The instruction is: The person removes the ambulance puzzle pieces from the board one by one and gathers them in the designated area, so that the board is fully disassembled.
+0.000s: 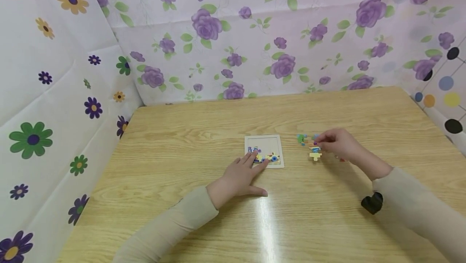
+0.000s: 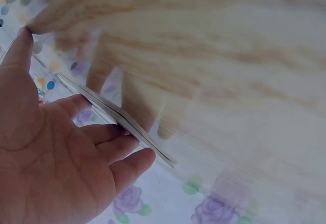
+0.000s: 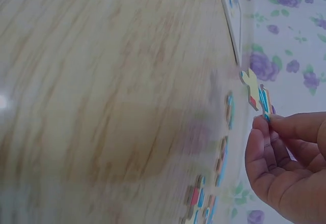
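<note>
A square white puzzle board (image 1: 263, 137) lies on the table, with several colourful jigsaw pieces (image 1: 274, 158) along its lower part. My left hand (image 1: 238, 176) rests on the board's lower left with fingers straight and spread, thumb out over the table. In the left wrist view, its fingertips (image 2: 133, 159) touch the board (image 2: 114, 113). To the board's right, my right hand (image 1: 338, 145) pinches a small blue-and-white jigsaw piece (image 3: 265, 102) between thumb and fingers. A yellow piece (image 3: 251, 89) shows right beside the pinched one, and how the two join I cannot tell.
Loose pieces lie by the right hand, among them a green one (image 1: 301, 138); several more (image 3: 222, 160) line up in the right wrist view. A black object (image 1: 372, 203) sits at the right sleeve. Flowered cloth (image 1: 233, 44) hangs behind the wooden table (image 1: 182, 133).
</note>
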`<action>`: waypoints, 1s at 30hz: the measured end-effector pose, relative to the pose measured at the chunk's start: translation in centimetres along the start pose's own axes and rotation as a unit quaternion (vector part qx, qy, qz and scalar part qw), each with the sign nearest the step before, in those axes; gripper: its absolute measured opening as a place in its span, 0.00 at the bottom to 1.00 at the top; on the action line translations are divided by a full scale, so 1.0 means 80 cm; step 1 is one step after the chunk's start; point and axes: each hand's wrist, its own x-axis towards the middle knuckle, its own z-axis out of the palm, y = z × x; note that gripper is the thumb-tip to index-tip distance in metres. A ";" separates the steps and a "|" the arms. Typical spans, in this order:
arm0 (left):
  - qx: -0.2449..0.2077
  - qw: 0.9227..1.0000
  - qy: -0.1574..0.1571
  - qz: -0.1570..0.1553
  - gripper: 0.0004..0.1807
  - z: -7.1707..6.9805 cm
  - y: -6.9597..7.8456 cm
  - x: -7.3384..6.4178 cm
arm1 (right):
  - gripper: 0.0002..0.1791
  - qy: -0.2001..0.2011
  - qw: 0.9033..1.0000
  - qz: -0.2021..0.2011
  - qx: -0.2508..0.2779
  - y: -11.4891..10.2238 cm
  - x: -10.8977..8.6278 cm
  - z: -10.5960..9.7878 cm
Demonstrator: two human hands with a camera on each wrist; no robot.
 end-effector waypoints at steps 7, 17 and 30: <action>0.003 1.000 0.003 0.001 0.50 0.001 0.000 0.000 | 0.13 -0.008 1.000 0.025 -0.013 0.011 -0.003 -0.006; 0.006 1.000 0.001 -0.001 0.50 -0.001 0.001 -0.001 | 0.14 -0.014 0.999 0.041 -0.024 0.024 -0.004 -0.009; 0.005 1.000 0.000 -0.003 0.50 -0.001 0.001 -0.001 | 0.12 -0.004 0.998 0.051 -0.037 0.030 0.004 -0.011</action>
